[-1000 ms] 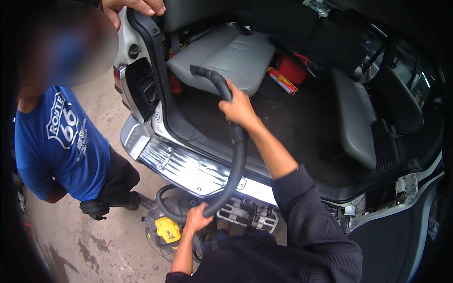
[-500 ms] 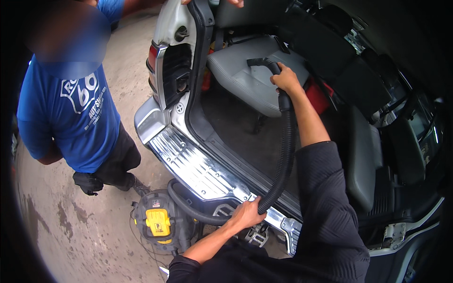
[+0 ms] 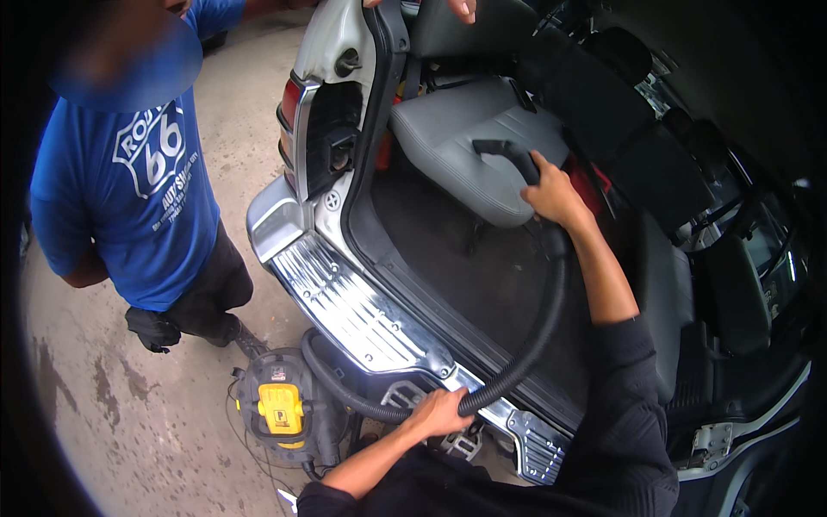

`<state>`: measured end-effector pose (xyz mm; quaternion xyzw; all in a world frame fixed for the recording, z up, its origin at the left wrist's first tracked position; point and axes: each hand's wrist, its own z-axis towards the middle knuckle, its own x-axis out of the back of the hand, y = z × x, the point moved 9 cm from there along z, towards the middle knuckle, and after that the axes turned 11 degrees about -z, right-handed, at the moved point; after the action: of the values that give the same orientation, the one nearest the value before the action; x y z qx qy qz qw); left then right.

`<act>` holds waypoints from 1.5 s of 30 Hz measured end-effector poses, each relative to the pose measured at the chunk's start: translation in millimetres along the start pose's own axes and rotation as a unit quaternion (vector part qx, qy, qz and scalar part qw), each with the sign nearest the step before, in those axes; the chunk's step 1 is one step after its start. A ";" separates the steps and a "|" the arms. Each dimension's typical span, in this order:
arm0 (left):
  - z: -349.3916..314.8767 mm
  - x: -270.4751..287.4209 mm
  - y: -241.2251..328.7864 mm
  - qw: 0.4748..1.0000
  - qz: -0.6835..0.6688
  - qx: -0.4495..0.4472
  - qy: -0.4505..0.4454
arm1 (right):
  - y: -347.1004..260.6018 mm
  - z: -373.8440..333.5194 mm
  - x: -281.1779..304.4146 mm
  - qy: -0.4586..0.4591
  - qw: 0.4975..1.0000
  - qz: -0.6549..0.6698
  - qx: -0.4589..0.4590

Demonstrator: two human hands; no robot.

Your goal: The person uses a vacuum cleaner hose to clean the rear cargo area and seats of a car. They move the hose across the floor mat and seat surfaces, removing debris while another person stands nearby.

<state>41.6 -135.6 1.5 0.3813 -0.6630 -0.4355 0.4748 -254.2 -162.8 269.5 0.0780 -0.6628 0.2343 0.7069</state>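
Observation:
My right hand (image 3: 556,196) is closed around the black, bent vacuum wand (image 3: 515,157), inside the open rear of a vehicle. The wand's end is over the grey padded seat (image 3: 457,129); whether it touches the surface I cannot tell. From that hand a ribbed black vacuum hose (image 3: 544,323) curves down across the rear sill to my left hand (image 3: 441,414), whose fingers are wrapped around it above the bumper. Past the left hand, the hose runs to a grey-and-yellow canister vacuum cleaner (image 3: 280,407) on the floor.
A person in a blue shirt (image 3: 129,198) stands at the left, an arm reaching toward the vehicle. Fingers (image 3: 463,9) show at the top edge. The shiny metal bumper step (image 3: 345,302) lies between me and the dark cargo floor (image 3: 439,233). Another grey seat (image 3: 663,302) is at the right.
My right hand and the wand have shifted right and slightly down across the seat. My left hand moved slightly left and down, and the hose now bows farther right.

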 end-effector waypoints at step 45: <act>-15.1 -123.5 -86.0 0.976 -0.002 0.007 -0.215 | 120.8 -185.6 8.3 0.099 0.973 0.127 -0.164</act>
<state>95.9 -53.7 -113.5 0.2831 -0.7518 -0.5039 0.3174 -139.5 23.3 233.1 -0.1472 -0.6235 0.2170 0.7366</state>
